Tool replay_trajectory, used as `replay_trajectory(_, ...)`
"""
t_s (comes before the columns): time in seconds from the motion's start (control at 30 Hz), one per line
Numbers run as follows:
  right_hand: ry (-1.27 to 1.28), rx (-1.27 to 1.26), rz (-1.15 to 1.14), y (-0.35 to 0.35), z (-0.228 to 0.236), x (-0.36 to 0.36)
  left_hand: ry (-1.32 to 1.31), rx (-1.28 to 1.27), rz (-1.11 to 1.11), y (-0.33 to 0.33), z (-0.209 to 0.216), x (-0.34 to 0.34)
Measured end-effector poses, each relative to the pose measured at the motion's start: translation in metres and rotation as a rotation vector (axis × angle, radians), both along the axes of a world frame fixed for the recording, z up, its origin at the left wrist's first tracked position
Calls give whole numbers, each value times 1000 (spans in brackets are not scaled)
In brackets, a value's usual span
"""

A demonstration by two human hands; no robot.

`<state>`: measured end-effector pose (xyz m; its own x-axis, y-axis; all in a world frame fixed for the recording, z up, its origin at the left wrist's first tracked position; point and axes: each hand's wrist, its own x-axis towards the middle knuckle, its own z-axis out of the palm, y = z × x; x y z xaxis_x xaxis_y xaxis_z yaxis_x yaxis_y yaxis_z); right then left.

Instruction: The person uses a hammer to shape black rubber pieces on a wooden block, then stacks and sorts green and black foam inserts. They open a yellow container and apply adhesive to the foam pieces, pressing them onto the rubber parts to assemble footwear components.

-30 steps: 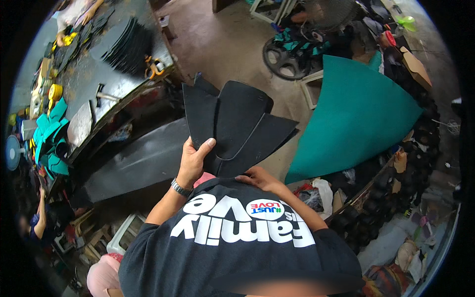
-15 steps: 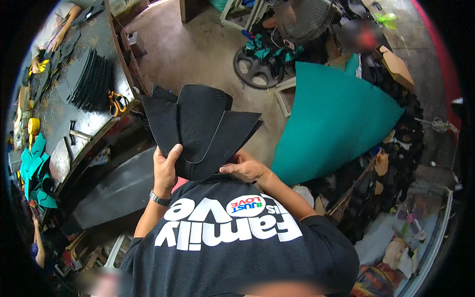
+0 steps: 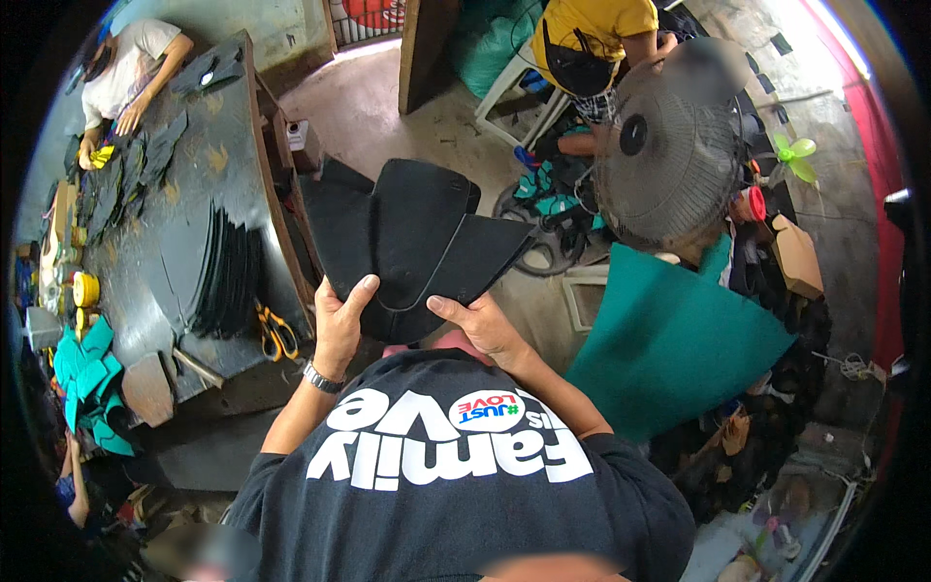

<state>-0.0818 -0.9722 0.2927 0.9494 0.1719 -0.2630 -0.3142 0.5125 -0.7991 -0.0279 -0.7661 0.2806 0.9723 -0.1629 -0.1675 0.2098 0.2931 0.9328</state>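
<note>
Fanned out in front of my chest is a bunch of black cut panels (image 3: 417,233) of stiff sheet material, overlapping like petals, with a curved edge showing on the front piece. My left hand (image 3: 341,325) grips their lower left side, its thumb on top and the fingers behind. On the lower right side my right hand (image 3: 480,322) holds them the same way, its thumb pressed on the front panel. A metal watch circles my left wrist. Whatever my fingers do beneath the panels is hidden.
A dark worktable (image 3: 218,145) at left carries a black stack of cut sheets (image 3: 228,272), orange-handled scissors (image 3: 278,333), a hammer (image 3: 197,368) and teal pieces (image 3: 87,369). A large fan (image 3: 669,155) and a teal sheet (image 3: 679,339) stand at right. Co-workers are at far left and upper right.
My right hand has shifted from the lower edge up onto the front of the panels, thumb on top. The view has tilted up, bringing a person in yellow into sight.
</note>
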Motion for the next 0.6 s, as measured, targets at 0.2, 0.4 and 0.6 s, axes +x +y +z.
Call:
replay_trajectory(0.2, -54, -232, 195, -42, -16, 104, -20, -37, 112, -14, -13, 83)
replay_trajectory(0.4, -108, 268, -8, -100, -47, 282, 13, -50, 325, -36, -21, 188)
replay_trajectory(0.6, -191, -129, -67, -161, -29, 489, 109, -176, 428, -67, -14, 293)
